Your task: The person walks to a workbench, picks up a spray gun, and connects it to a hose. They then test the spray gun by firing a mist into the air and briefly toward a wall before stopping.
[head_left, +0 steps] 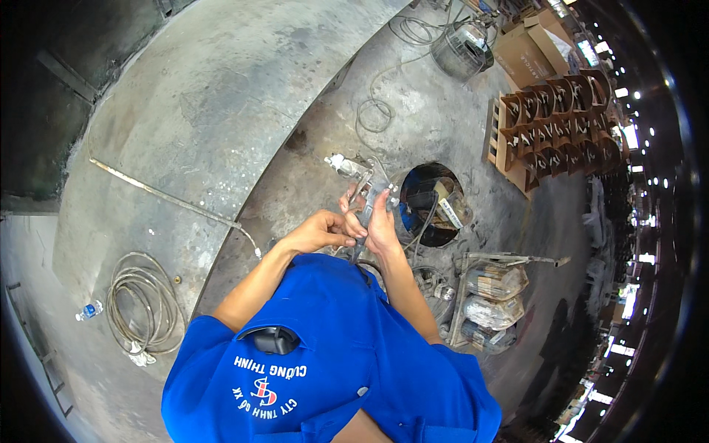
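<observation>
In front of my chest, my right hand (380, 223) is wrapped round the grip of what looks like a metal spray gun (367, 190), thumb up along its side. Its pale front end (340, 164) points away to the upper left. My left hand (319, 230) is closed, fingertips pinching at the lower end of the grip, where a hose seems to join; the exact spot is partly hidden by the fingers. Just beyond my right hand stands an open round drum (405, 214) with a dark inside and a labelled package (449, 213) in it.
Left of me curves a large grey metal surface (221, 96), bearing a thin rod (166, 193), a coiled hose (148, 295) and a plastic bottle (90, 311). At right are a rack of containers (493, 310) and stacked rusty curved parts (557, 125). A thin hose (375, 114) crosses the floor.
</observation>
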Demonstrator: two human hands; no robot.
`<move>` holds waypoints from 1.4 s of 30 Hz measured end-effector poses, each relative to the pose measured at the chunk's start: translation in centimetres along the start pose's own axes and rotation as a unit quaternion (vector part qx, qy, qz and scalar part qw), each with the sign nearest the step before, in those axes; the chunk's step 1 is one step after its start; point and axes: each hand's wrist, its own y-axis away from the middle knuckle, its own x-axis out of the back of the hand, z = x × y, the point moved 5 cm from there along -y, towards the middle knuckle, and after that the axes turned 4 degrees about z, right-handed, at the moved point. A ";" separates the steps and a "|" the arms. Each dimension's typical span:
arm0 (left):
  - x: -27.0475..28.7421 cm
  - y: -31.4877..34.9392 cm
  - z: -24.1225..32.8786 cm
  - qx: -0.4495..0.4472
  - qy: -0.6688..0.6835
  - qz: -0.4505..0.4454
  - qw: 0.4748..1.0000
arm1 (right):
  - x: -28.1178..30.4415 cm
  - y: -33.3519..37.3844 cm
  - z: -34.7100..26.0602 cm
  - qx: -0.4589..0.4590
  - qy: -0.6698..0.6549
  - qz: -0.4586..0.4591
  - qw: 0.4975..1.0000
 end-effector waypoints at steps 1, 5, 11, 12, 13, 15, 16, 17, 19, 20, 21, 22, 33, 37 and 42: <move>0.3 0.0 0.0 0.005 -0.070 0.017 0.997 | 0.0 0.0 0.0 -0.003 -0.001 -0.003 1.000; -0.1 -0.2 0.4 -0.014 0.065 -0.025 0.997 | 0.0 -0.2 0.0 -0.003 0.021 0.009 1.000; 0.4 0.0 0.7 -0.013 0.067 -0.014 0.998 | -0.4 -0.5 0.4 -0.016 -0.015 0.000 1.000; 0.4 0.0 0.4 0.027 0.076 -0.023 0.997 | -0.3 -0.6 0.5 -0.014 -0.016 0.001 1.000; 0.5 0.1 -0.1 0.086 0.063 -0.012 0.994 | -0.3 -0.8 0.5 -0.016 -0.013 -0.006 1.000; 0.4 -0.1 0.4 0.047 0.075 -0.004 0.996 | -0.1 -1.0 0.6 -0.016 -0.009 -0.010 1.000; 0.2 -0.1 0.5 0.039 0.070 0.008 0.997 | 0.0 -1.1 0.8 -0.030 -0.003 -0.014 0.999; 0.0 -0.2 0.5 0.040 0.099 0.027 0.994 | 0.2 -1.1 0.9 -0.040 0.003 -0.011 0.999; -0.7 -0.7 0.5 0.039 0.147 0.045 0.987 | 0.9 -1.0 0.8 -0.038 -0.021 0.017 0.999; -0.7 -1.2 0.3 0.065 0.139 0.044 0.987 | 1.4 -1.0 0.7 -0.039 -0.007 0.031 0.999; -1.0 -1.8 -0.1 0.090 0.128 0.026 0.987 | 2.1 -0.9 0.6 -0.040 0.008 0.049 0.998; -1.2 -2.6 -0.5 0.122 0.099 0.019 0.987 | 3.1 -0.9 0.4 -0.038 0.019 0.072 0.996; -7.1 -23.2 -6.7 0.234 -0.038 -0.006 0.971 | 27.7 -5.1 -3.3 0.043 0.130 0.290 0.947; -9.9 -35.7 -9.2 0.257 -0.151 0.063 0.952 | 44.5 -6.1 -5.6 0.048 0.299 0.540 0.785; -17.3 -54.3 -13.1 0.147 -0.353 0.023 0.924 | 64.0 -7.7 -5.7 -0.025 0.320 0.636 0.701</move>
